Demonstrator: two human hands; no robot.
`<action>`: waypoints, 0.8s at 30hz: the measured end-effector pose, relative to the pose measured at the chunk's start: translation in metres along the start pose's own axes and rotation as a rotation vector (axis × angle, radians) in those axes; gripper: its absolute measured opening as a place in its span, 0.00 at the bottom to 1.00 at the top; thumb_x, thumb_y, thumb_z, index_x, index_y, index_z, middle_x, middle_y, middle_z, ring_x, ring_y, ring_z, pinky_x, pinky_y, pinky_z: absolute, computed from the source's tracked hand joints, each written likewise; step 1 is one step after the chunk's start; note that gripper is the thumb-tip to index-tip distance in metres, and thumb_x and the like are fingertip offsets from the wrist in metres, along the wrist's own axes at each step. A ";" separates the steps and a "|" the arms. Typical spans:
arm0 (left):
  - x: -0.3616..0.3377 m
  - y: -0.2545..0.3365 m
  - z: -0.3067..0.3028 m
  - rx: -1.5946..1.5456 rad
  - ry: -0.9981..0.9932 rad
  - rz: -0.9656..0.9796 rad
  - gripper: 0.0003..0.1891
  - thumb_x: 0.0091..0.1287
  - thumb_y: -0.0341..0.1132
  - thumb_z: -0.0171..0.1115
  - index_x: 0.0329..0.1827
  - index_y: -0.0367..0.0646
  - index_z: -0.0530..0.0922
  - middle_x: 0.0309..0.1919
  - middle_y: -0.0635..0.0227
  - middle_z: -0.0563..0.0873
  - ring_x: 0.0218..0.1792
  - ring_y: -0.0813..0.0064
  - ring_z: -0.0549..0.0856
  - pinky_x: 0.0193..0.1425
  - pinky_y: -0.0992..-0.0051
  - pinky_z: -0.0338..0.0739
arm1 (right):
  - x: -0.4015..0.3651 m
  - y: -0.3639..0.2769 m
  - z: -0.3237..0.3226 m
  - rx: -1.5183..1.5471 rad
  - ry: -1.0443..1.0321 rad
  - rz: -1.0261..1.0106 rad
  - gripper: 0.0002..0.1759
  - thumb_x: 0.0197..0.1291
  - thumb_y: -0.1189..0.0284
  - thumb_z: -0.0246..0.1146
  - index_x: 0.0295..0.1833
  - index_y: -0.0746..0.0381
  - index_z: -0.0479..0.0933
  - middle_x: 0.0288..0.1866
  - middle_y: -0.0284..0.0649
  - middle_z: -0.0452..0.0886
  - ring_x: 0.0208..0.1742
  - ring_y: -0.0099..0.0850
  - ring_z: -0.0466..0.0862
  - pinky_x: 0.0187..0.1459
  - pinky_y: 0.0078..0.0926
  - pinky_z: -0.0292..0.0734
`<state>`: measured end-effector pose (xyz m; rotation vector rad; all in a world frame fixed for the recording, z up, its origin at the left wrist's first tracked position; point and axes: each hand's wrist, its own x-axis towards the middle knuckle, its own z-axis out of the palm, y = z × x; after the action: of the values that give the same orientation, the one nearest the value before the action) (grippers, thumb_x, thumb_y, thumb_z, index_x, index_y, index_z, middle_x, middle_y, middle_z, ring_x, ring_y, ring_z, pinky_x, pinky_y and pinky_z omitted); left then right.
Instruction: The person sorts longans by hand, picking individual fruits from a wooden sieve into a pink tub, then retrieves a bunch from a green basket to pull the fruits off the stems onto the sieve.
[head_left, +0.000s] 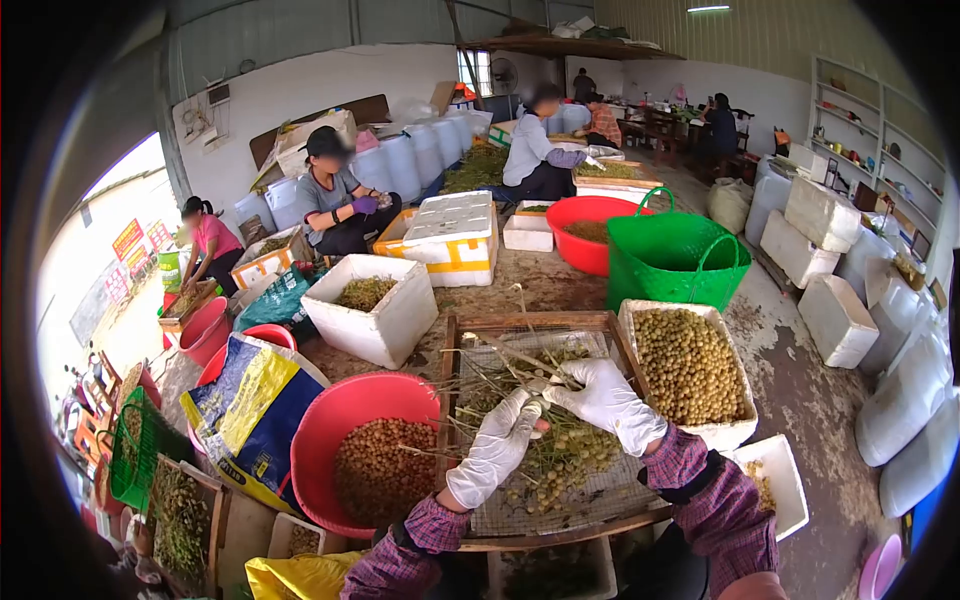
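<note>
My left hand point(497, 448), in a white glove, is closed at the middle of a wood-framed wire-mesh screen point(640, 495). Its fingertips meet those of my right hand point(606, 402), gloved the same way and also closed. Both hands pinch thin dry stems point(485, 372) that fan out to the left and upward. Beneath them, sprigs with small round yellow-green fruits point(570, 460) lie on the mesh. The fingertips partly hide what is pinched.
A white foam box of round tan fruits point(690, 365) stands right of the screen; a red tub point(318, 440) with similar fruits is at left. Beyond are a green basket point(680, 250), a red basin point(570, 215) and foam boxes point(375, 310). Several people sit farther back.
</note>
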<state>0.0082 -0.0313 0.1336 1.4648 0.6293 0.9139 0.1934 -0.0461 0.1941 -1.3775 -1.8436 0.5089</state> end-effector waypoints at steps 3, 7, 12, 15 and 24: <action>0.001 -0.002 0.004 0.097 0.060 0.020 0.13 0.73 0.27 0.53 0.58 0.38 0.77 0.44 0.71 0.81 0.34 0.83 0.81 0.39 0.83 0.80 | -0.011 0.026 0.010 -0.013 -0.061 -0.118 0.23 0.50 0.62 0.73 0.49 0.62 0.79 0.39 0.48 0.84 0.41 0.41 0.84 0.47 0.33 0.77; 0.006 0.010 0.005 0.313 0.010 0.171 0.11 0.68 0.24 0.59 0.52 0.38 0.81 0.38 0.71 0.82 0.33 0.84 0.81 0.38 0.85 0.77 | -0.017 -0.009 -0.010 -0.455 -0.210 0.090 0.27 0.44 0.53 0.76 0.45 0.59 0.81 0.36 0.47 0.84 0.41 0.46 0.84 0.45 0.37 0.78; 0.009 0.017 0.001 0.167 0.024 0.082 0.10 0.66 0.23 0.62 0.49 0.34 0.81 0.39 0.65 0.85 0.35 0.78 0.84 0.40 0.81 0.81 | -0.011 0.009 -0.011 -0.135 -0.247 0.137 0.27 0.45 0.50 0.74 0.40 0.63 0.84 0.31 0.52 0.83 0.34 0.43 0.83 0.40 0.37 0.75; 0.004 0.013 -0.011 -0.092 0.034 -0.065 0.12 0.67 0.25 0.61 0.52 0.34 0.79 0.48 0.59 0.84 0.45 0.73 0.85 0.51 0.73 0.82 | -0.014 0.007 -0.019 0.021 -0.061 0.205 0.18 0.52 0.61 0.74 0.38 0.65 0.84 0.24 0.44 0.82 0.26 0.31 0.79 0.35 0.30 0.74; 0.008 -0.026 0.032 0.567 0.023 0.558 0.26 0.67 0.38 0.64 0.65 0.36 0.69 0.58 0.50 0.77 0.60 0.53 0.75 0.68 0.66 0.65 | -0.009 -0.036 -0.017 0.415 0.007 0.193 0.11 0.61 0.66 0.68 0.31 0.62 0.80 0.18 0.27 0.75 0.17 0.15 0.70 0.18 0.16 0.62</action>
<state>0.0424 -0.0397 0.1110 2.2090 0.5235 1.2400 0.1848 -0.0689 0.2274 -1.2690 -1.4972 0.9265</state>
